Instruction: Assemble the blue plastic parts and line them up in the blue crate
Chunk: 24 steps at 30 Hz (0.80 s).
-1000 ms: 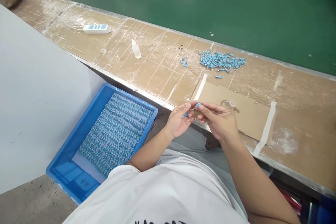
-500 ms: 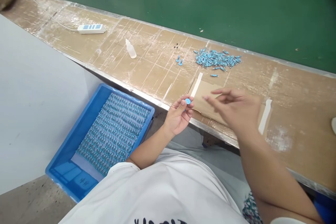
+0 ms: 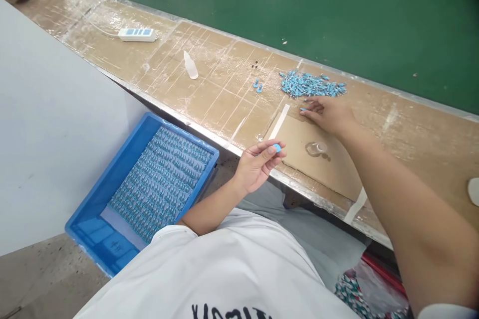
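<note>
My left hand [image 3: 258, 163] hovers at the bench's near edge, fingers pinched on a small blue part [image 3: 276, 147]. My right hand [image 3: 326, 113] is stretched out over the bench, palm down, its fingertips touching a loose blue part [image 3: 304, 108] just below a pile of small blue parts [image 3: 312, 84]. Two more blue parts [image 3: 257, 85] lie left of the pile. Below my left arm sits a blue tray [image 3: 112, 194] filled with rows of the same blue parts.
A brown cardboard sheet [image 3: 322, 164] taped to the bench carries a small clear ring [image 3: 316, 148]. A small white dropper bottle [image 3: 190, 66] and a white power strip [image 3: 137, 35] lie farther left. A green belt [image 3: 337, 15] runs behind. A white panel [image 3: 48, 124] stands left.
My right hand has left my left hand and reached forward to the loose blue part by the pile. My left hand has stayed put, still pinching its blue part.
</note>
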Tool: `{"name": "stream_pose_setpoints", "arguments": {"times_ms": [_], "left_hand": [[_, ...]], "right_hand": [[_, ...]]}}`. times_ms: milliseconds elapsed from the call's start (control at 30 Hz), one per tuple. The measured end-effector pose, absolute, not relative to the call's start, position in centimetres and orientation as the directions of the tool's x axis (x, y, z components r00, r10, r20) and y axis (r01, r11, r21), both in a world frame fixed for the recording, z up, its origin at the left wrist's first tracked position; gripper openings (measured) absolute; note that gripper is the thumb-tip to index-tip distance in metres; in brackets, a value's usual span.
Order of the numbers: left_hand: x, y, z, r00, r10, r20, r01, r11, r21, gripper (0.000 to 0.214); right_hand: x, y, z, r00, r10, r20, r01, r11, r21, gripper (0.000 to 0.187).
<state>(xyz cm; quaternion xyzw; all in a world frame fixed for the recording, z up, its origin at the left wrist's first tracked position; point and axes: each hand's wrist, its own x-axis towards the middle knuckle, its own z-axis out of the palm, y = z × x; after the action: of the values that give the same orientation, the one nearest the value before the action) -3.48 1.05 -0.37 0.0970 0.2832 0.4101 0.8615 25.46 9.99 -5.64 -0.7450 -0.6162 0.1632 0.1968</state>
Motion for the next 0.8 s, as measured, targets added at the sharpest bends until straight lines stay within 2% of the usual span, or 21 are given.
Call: {"name": "stream_pose_setpoints", "arguments": {"times_ms": [200,433,500,600,733,800], "left_hand": [[-3.2,0.4,-0.5,0.527,0.727,-0.440,-0.589,0.686,0.427,0.019],[-2.7,0.3,-1.3,0.509,0.739,-0.442,-0.614,0.671,0.416,0.013],[-2.4,0.4,-1.6,0.503,0.748,-0.432,-0.625,0.661,0.417,0.012],[-2.0,0.5,-2.3,0.485,0.747,-0.454,-0.628,0.659,0.413,0.013],[-1.3,0.6,-3.3,0.488,0.725,-0.486,-0.622,0.680,0.389,0.015],[-0.9,0.5,-3.7,0.497,0.717,-0.489,-0.621,0.687,0.376,0.017]], "right_hand": [[26.3,11.5,-4.8,0.097,0.994,-0.046,0.905,-0.107,-0.413,0.019],[27.7,8.8,-4.2,0.213,0.976,-0.050,0.911,-0.217,-0.350,0.016],[28.1,6.5,-4.0,0.282,0.959,-0.006,0.886,-0.263,-0.381,0.017],[28.0,2.3,-4.2,0.414,0.899,0.145,0.826,-0.304,-0.474,0.014],[27.1,-2.3,-5.9,0.441,0.855,0.272,0.821,-0.263,-0.507,0.011],[26.7,-3.3,-6.9,0.449,0.831,0.328,0.812,-0.227,-0.538,0.015]]}}
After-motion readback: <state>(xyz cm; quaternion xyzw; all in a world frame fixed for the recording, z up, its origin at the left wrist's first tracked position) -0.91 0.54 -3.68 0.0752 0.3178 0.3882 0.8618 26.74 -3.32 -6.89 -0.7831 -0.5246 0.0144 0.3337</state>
